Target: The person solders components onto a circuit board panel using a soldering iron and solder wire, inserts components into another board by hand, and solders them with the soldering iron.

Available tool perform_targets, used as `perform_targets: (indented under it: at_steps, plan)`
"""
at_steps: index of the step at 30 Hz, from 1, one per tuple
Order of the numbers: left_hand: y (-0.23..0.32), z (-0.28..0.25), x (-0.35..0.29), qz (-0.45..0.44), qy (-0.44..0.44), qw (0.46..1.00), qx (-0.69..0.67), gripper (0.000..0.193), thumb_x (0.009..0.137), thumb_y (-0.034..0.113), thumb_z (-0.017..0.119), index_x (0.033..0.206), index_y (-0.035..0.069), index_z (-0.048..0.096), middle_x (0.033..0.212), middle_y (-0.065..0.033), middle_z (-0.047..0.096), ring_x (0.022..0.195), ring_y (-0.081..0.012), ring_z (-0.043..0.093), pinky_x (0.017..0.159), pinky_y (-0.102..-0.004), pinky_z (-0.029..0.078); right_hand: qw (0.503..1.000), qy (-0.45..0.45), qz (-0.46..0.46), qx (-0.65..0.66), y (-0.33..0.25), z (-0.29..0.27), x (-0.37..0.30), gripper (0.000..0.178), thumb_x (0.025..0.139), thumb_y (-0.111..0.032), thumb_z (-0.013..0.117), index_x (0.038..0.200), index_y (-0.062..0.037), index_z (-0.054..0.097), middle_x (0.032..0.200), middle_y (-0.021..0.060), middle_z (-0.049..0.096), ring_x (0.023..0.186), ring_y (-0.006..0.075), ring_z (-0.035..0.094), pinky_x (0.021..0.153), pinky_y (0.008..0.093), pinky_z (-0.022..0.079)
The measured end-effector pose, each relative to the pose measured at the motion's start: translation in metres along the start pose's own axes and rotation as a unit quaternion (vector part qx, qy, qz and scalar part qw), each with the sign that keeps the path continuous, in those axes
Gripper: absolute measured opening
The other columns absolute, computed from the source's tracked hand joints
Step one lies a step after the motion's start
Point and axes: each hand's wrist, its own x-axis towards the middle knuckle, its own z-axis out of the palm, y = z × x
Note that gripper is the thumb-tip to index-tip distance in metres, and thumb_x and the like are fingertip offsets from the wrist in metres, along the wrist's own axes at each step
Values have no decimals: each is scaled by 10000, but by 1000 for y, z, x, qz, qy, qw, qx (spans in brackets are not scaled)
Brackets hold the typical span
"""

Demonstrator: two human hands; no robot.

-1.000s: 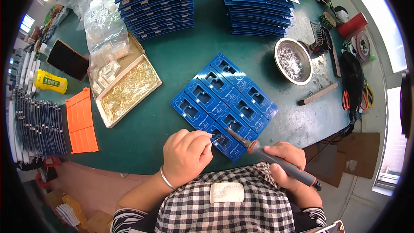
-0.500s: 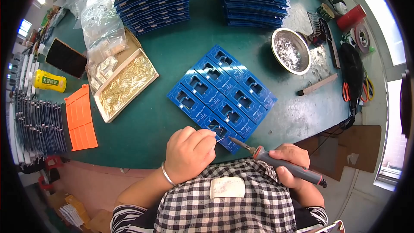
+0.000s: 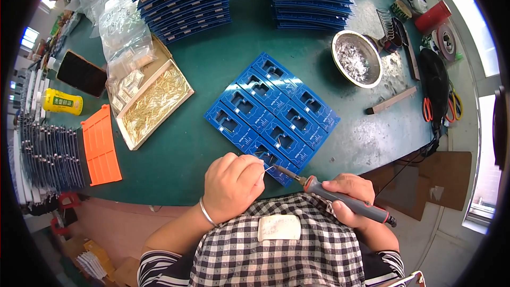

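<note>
A blue circuit board panel (image 3: 254, 119) with rows of square cut-outs lies turned cornerwise on the table in front of me. My left hand (image 3: 232, 187) is closed at its nearest corner, pinching a thin silvery solder wire (image 3: 269, 169) that pokes out past the fingers. My right hand (image 3: 351, 194) is wrapped round the grey handle of a soldering iron (image 3: 320, 190). The iron's tip points left and meets the wire's end, or nearly so, over the panel's near corner; actual contact is too small to tell.
Tall stacks of blue boards (image 3: 183, 8) (image 3: 308, 0) stand at the back. On the left are a box of brass-coloured pins (image 3: 156, 106), an orange tray (image 3: 101, 146), a yellow bottle (image 3: 62, 101) and a phone (image 3: 81, 73). A metal bowl of solder scraps (image 3: 355, 64) sits right.
The iron and my right hand have shifted slightly left and up, bringing the tip closer to the wire's end. My left hand keeps its pinch in nearly the same place.
</note>
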Motion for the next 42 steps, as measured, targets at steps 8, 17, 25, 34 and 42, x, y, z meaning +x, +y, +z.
perform_targets:
  at_steps: [8, 17, 25, 34, 42]
  plan:
    - [3, -4, 3, -16, 11, 1000, -2, 161, 658, 0, 673, 753, 84, 573, 856, -23, 674, 639, -213, 541, 569, -318, 455, 999, 49, 0, 22, 4, -17, -2, 321, 796, -217, 628, 992, 36, 643, 669, 104, 598, 573, 216, 570, 554, 317, 455]
    - [10, -10, 22, 4, -14, 1000, 6, 170, 654, 8, 679, 780, 81, 592, 908, -20, 678, 638, -205, 530, 562, -314, 449, 997, 70, 10, 9, 15, -35, -5, 302, 765, -181, 637, 983, 27, 652, 650, 89, 602, 554, 201, 573, 535, 306, 454]
    - [10, 6, 40, 8, -46, 998, 36, 156, 675, 34, 682, 802, 84, 608, 912, -10, 674, 667, -200, 527, 587, -315, 456, 999, 38, 4, 14, 18, -37, 6, 297, 764, -184, 639, 974, 25, 659, 697, 108, 640, 564, 219, 588, 545, 318, 466]
    - [10, 10, 42, 2, -52, 998, 44, 172, 670, 42, 687, 824, 78, 620, 865, -12, 648, 684, -207, 536, 585, -319, 456, 1000, 0, 6, 12, 21, -31, 12, 299, 756, -188, 652, 974, 15, 671, 716, 102, 646, 585, 229, 605, 571, 323, 486]
    - [9, 9, 43, 6, -55, 997, 46, 175, 661, 49, 693, 814, 83, 618, 865, -11, 639, 689, -209, 537, 585, -321, 456, 1000, -8, 17, 21, 19, -31, 14, 292, 766, -203, 655, 962, 12, 674, 747, 112, 656, 592, 234, 612, 590, 329, 505]
